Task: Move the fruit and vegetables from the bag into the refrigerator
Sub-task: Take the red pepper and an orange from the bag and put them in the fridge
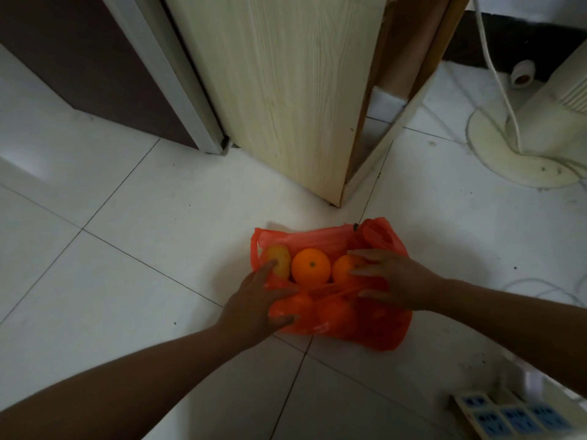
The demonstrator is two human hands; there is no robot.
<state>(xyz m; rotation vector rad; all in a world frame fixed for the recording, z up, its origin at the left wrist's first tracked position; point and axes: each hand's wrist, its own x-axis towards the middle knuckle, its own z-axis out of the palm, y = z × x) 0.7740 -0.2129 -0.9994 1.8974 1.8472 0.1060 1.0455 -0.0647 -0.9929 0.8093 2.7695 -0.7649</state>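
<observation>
A thin red-orange plastic carrier bag (365, 331) lies on the white tiled floor (127, 249), its mouth spread open towards the pale wood-grain cabinet panel (286, 90) that stands just beyond it. Inside the open mouth sit a round bright orange with a green stem spot (311, 270), a second orange to its right (343, 268) and, at the left end, a dull yellow oblong item (281, 258) whose kind cannot be told. Two more round shapes (336, 312) bulge under the plastic nearer the person. The left hand (254, 303) lies wide on the bag's left side, fingers spread and fairly straight, one fingertip reaching up to touch the yellow item while the others rest on the plastic. The right hand (394, 281) is also wide, its straight, splayed fingers laid over the second orange and the bag's rim beside it, without curling round either. Both bare forearms come in from the bottom corners. To the left of the cabinet stands a dark brown panel with a grey edge strip (79, 58). At the far right a cream round fan base (521, 166) rests on the floor with a white cord (495, 68) running up past it, and a white power strip with blue sockets (508, 417) lies in the lower right corner.
</observation>
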